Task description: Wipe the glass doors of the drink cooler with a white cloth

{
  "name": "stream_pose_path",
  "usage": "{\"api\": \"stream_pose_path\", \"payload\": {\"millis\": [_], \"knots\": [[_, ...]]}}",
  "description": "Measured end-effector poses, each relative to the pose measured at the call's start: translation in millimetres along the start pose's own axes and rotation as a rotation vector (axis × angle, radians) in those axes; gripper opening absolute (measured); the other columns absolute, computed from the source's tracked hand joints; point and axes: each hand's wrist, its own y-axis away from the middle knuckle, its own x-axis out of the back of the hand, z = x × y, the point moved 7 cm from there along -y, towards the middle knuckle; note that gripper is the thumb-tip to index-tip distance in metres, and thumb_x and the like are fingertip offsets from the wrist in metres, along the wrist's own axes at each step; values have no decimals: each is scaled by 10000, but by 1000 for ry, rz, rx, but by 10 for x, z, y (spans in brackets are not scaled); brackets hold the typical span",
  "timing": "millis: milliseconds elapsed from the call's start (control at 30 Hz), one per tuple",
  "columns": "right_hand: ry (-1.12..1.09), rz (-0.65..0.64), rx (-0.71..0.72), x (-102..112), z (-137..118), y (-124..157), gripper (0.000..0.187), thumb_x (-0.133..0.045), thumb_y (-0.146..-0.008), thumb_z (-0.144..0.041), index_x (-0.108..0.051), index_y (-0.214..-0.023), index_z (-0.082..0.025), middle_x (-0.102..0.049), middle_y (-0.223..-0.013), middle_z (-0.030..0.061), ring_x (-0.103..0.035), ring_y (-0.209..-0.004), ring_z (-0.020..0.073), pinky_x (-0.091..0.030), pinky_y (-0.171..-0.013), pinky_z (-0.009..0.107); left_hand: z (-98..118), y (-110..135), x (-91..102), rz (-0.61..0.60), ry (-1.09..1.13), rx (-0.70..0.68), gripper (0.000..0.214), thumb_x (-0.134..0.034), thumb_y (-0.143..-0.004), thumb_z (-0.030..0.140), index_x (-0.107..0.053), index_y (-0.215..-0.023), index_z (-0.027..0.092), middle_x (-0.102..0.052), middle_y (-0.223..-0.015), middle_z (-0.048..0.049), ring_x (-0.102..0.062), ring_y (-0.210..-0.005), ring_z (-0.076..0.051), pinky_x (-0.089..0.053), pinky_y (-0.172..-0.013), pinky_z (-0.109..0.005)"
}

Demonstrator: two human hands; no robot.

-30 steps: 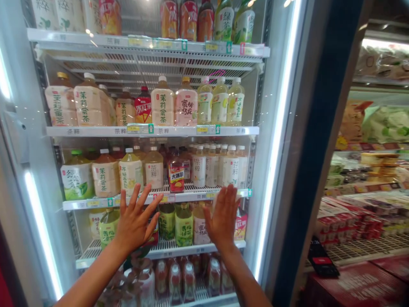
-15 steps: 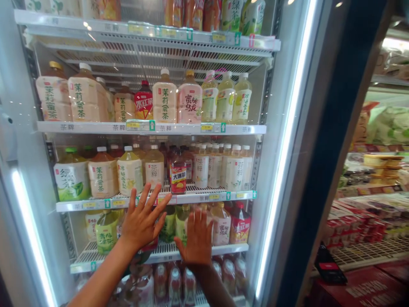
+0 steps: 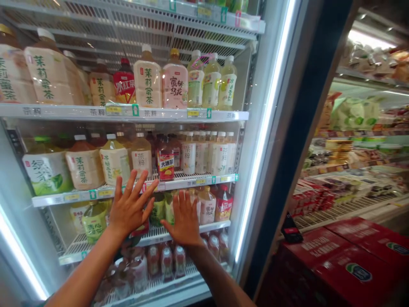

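My left hand [image 3: 130, 209] is raised with its fingers spread and holds nothing. It lies in front of the lower shelves of a lit drinks fridge, overlapping the lower edge of the shelf [image 3: 188, 183]. To its right my right hand [image 3: 183, 219] is also held up flat, thumb apart, with nothing in it. Faint reflections suggest a glass pane between hands and drinks; whether the palms touch it I cannot tell. Beyond the fingertips stand a dark red tea bottle [image 3: 166, 164] and a pale yellow bottle [image 3: 114, 166]. A green-labelled bottle [image 3: 95, 224] is left of my left wrist.
More tea bottles line the upper shelf [image 3: 172, 113], and small bottles [image 3: 166, 262] stand at the bottom. A bright light strip [image 3: 266, 128] and a dark frame [image 3: 305, 128] edge the fridge. On the right are red cartons [image 3: 354, 256] and shelves of packaged food [image 3: 354, 113].
The view has shifted right and down, and slightly closer, so the fridge sits further left and more red cartons show. Both hands stay raised and spread.
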Motion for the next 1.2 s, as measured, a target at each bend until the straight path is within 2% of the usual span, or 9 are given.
{"api": "stream_pose_path", "payload": {"millis": [133, 200, 367, 433, 633, 833, 900, 1067, 1200], "knots": [[9, 44, -114, 197, 386, -782, 992, -410, -1032, -615, 176, -1629, -81, 121, -1735, 179, 145, -1608, 322, -112, -1285, 636, 23, -8, 2, -10, -16, -5, 790, -666, -909, 344, -302, -1610, 342, -236, -1705, -29, -170, -1604, -278, -72, -1332, -543], [-16, 31, -151, 201, 437, -815, 967, -403, -1042, -590, 190, -1627, -98, 99, -1737, 186, 125, -1610, 331, -123, -1273, 669, 31, -10, 4, -13, -16, -5, 789, -660, -913, 341, -295, -1613, 340, -232, -1706, -29, -166, -1605, -276, -74, -1331, -542], [-51, 11, -39, -51, 93, 476, 889, -480, -1023, -430, 33, -1658, -80, 20, -1732, 195, 24, -1615, 368, -231, -1241, 704, 32, -1, 9, -15, -34, -6, 799, -655, -912, 341, -282, -1618, 329, -248, -1702, -41, -167, -1605, -279, -83, -1331, -547], [-34, 25, -17, -103, 151, 634, 884, -473, -1019, -443, 15, -1660, -78, 6, -1730, 194, 15, -1613, 382, -236, -1225, 732, 36, 3, 10, -15, -42, -11, 794, -656, -910, 348, -293, -1616, 325, -258, -1699, -41, -175, -1604, -278, -92, -1333, -539], [-24, 131, -169, 153, 805, -485, 877, -308, -1056, -572, 124, -1643, -84, 153, -1724, 175, 138, -1598, 389, -96, -1209, 786, 42, 8, 6, -17, -58, -7, 788, -648, -915, 347, -292, -1617, 317, -277, -1694, -43, -162, -1607, -275, -90, -1333, -540], [-60, -1, -23, -80, 71, 425, 898, -454, -1021, -453, 50, -1653, -61, 63, -1729, 199, 46, -1614, 377, -217, -1226, 723, 44, 12, -1, -22, -51, -12, 761, -643, -915, 353, -327, -1606, 308, -294, -1690, -45, -154, -1607, -275, -89, -1334, -541], [-68, -25, -24, -107, -47, 328, 908, -466, -1020, -470, 49, -1656, -77, 21, -1729, 202, 35, -1616, 376, -193, -1229, 731, 44, 10, 7, -16, -47, -13, 745, -647, -914, 359, -353, -1596, 302, -301, -1688, -50, -154, -1608, -274, -87, -1335, -536], [-80, 91, -164, 60, 147, -654, 949, -422, -1031, -578, 133, -1645, -113, 110, -1730, 172, 99, -1607, 380, -103, -1232, 756, 42, 4, 19, -17, -38, -14, 705, -638, -923, 343, -386, -1580, 297, -315, -1684, -51, -142, -1611, -269, -79, -1334, -532], [-79, 64, -93, -118, -118, 92, 888, -464, -1032, -458, 46, -1658, -88, 31, -1729, 175, 49, -1610, 379, -169, -1232, 756, 39, 8, 15, -27, -38, -18, 697, -627, -920, 314, -393, -1576, 294, -334, -1679, -47, -135, -1612, -269, -78, -1335, -531]]}}
